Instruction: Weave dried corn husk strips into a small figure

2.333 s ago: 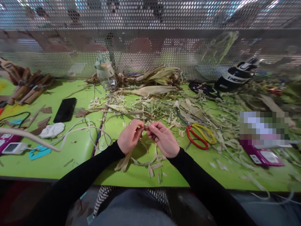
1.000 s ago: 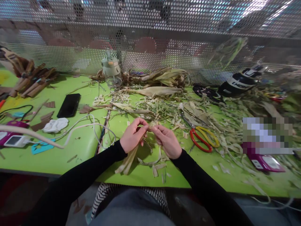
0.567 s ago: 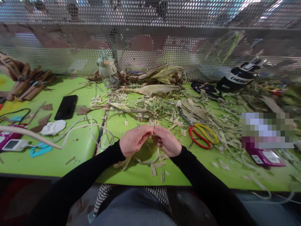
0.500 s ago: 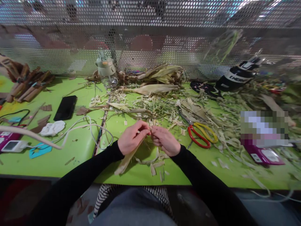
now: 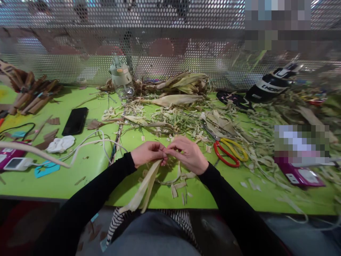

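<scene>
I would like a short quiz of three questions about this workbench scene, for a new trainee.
1. True or false: both hands pinch the same pale corn husk strip.
2. Which tool lies just right of the right hand? A) pliers B) red and yellow scissors C) knife
3. Fill in: the black phone lies on the green table, to the ___ of the left hand.

Key: 1 true, the fingers of both hands meet at its upper end and its lower end hangs over the table edge; 2 B; 3 left.
</scene>
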{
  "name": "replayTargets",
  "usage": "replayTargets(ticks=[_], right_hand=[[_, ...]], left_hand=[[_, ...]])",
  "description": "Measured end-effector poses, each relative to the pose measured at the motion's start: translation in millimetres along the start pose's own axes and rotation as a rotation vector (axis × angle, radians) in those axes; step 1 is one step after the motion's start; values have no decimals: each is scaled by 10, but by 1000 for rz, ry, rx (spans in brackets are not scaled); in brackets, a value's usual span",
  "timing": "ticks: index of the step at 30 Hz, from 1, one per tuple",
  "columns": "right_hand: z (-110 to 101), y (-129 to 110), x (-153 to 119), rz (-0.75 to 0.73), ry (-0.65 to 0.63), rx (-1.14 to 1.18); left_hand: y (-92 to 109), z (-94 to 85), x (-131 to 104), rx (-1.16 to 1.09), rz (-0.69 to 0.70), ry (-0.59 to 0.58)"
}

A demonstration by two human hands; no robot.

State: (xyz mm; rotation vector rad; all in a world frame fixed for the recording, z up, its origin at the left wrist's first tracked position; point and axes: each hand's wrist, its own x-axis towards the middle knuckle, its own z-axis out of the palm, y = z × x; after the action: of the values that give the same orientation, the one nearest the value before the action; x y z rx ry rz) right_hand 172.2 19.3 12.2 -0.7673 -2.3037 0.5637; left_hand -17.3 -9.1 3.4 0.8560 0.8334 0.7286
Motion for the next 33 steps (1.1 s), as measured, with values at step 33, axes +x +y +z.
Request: replayTargets(ticks=[33], right_hand=[[67,-108,-112,401,205,596]], left_hand=[[-30,133,21,-122,228,87]])
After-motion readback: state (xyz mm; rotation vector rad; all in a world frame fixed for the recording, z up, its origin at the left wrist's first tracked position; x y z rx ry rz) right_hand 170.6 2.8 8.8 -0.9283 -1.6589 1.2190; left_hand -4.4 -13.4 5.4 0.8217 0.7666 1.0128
